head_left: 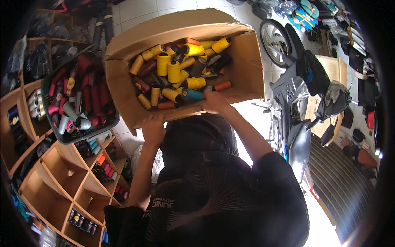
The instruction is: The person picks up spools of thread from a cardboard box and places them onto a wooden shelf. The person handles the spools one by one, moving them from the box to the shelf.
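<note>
The cardboard box fills the upper middle of the frame, its open mouth toward us, with thread spools in yellow, dark red, orange and black lying loose inside. Our left hand is at the near rim, toward its left corner, fingers bent over the cardboard and closed on that edge. Our right hand reaches over the same rim, its fingers partly curled beside a small grey spool, between the blue spool and the orange spool; we cannot tell whether they have hold of it.

To handle this well, we judge it best to keep the left hand's hold firm, so the box does not tip while the right hand works among the spools. Taking a spool by its body, rather than by a loose thread, should avoid tangling, and a light touch should keep the heap from rolling.

As for edges, the near rim runs under our right wrist, so a lift straight up clears it better than a drag. Bare cardboard shows at the right end of the box, giving the fingers some room there. On the left, the dark basket of mostly red spools sits just beside the box, and wooden shelves fill the lower left. On the right stands a motorbike, so swinging the box either way looks tight.
</note>
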Tool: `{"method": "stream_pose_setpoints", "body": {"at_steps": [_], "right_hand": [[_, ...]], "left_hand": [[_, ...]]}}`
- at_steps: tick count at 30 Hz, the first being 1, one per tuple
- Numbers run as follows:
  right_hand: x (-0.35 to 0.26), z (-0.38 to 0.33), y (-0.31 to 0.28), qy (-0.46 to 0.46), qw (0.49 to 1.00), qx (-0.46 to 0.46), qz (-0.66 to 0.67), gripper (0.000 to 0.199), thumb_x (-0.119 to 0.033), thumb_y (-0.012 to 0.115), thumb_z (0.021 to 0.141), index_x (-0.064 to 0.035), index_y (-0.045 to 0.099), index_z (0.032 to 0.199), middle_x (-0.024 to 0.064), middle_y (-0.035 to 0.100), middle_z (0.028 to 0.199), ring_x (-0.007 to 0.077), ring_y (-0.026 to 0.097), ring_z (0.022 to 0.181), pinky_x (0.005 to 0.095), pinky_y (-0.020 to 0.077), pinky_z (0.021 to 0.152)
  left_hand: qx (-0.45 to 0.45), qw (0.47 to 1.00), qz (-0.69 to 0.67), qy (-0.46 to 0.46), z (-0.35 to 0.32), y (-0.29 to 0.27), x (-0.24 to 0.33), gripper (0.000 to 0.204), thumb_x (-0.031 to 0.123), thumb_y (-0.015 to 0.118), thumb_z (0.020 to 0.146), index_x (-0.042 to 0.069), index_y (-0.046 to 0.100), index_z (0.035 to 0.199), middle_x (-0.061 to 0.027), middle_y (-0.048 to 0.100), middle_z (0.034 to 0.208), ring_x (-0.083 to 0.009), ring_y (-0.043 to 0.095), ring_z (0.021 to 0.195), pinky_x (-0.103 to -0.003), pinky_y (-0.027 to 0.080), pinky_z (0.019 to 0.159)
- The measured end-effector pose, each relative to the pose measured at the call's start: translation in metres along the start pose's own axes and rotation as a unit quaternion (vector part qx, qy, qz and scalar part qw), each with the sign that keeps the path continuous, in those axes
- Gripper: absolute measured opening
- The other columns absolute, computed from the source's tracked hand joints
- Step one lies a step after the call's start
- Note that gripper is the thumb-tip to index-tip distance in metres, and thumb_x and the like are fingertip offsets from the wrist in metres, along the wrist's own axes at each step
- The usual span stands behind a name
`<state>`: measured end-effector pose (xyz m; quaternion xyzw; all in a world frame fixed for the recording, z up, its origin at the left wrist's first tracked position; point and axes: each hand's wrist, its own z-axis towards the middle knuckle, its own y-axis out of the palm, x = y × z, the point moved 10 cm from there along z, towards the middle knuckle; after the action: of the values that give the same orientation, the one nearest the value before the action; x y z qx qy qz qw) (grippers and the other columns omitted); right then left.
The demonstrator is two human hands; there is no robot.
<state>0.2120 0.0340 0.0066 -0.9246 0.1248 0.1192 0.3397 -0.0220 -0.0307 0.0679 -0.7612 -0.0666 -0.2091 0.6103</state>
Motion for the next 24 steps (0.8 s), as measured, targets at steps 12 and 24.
{"method": "stream_pose_setpoints", "body": {"at_steps": [12,24], "right_hand": [[0.098,0.195,-0.066,-0.048,0.963,0.092,-0.25,0.069,-0.021,0.074,0.08,-0.0128,0.047,0.144,0.0133,0.047,0.144,0.0347,0.041,0.138,0.0573,0.0405,0.108],[0.098,0.216,0.011,-0.089,0.888,0.051,-0.447,0.048,-0.019,0.056,0.096,-0.0248,0.051,0.143,0.0082,0.049,0.145,0.0313,0.034,0.142,0.0575,0.0318,0.111]], "left_hand": [[-0.041,0.999,-0.027,-0.017,0.021,-0.019,-0.004,0.03,0.003,0.07,0.071,0.009,0.066,0.1,-0.0117,0.067,0.103,-0.0358,0.059,0.101,-0.047,0.047,0.082],[-0.089,0.995,-0.03,-0.041,0.031,-0.014,-0.005,0.036,-0.001,0.069,0.062,0.009,0.061,0.095,-0.0076,0.061,0.094,-0.0318,0.059,0.102,-0.046,0.046,0.083]]}}
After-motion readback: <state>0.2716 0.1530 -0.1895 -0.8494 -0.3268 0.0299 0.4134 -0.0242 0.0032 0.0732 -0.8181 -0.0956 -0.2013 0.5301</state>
